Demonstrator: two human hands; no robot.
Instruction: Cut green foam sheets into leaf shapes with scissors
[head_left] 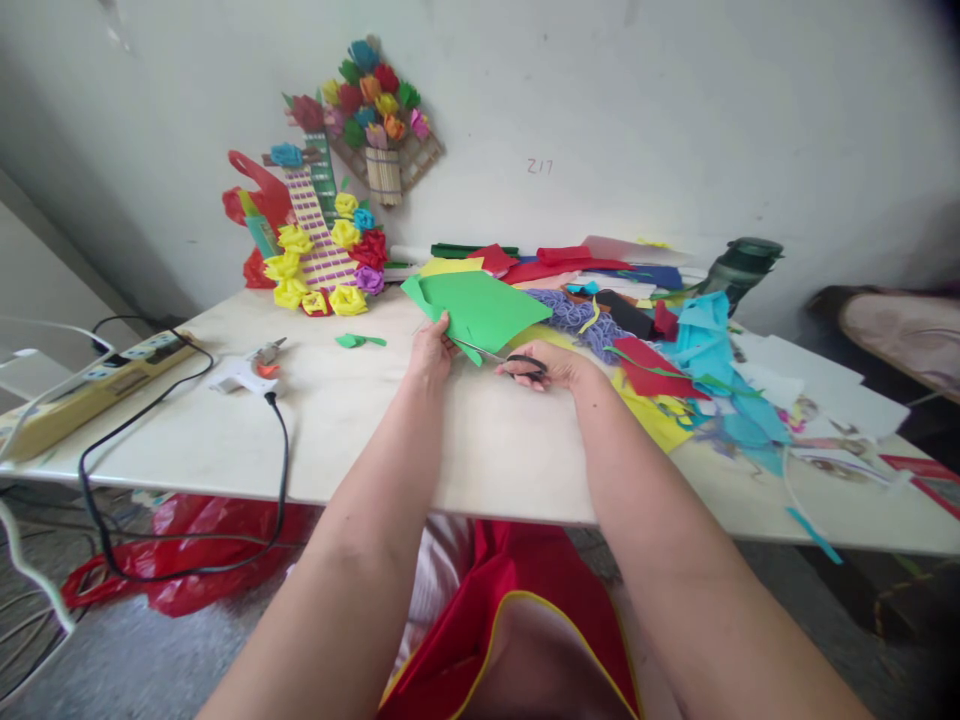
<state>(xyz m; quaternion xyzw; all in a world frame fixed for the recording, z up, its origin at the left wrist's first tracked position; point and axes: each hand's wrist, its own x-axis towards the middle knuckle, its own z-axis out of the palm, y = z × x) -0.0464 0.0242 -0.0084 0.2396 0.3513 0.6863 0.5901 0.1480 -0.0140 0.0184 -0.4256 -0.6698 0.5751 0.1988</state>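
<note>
My left hand (433, 348) is closed on the near left edge of a sheet of green paper (487, 305), thumb on top. A pair of scissors (529, 367) with black handles is in my right hand (546, 365), fingers through the loops. Its blades point left and meet the near edge of the green paper, close to my left fingers. A narrow strip hangs partly cut at that edge. Small green paper pieces (360, 341) lie on the table to the left of my left hand.
A glue gun (247, 372) with a black cord and a power strip (97, 385) lie at the left. Paper flower decorations (322, 240) stand at the back. Blue paper scraps (739, 375), purple yarn (577, 318) and a dark bottle (739, 270) are on the right.
</note>
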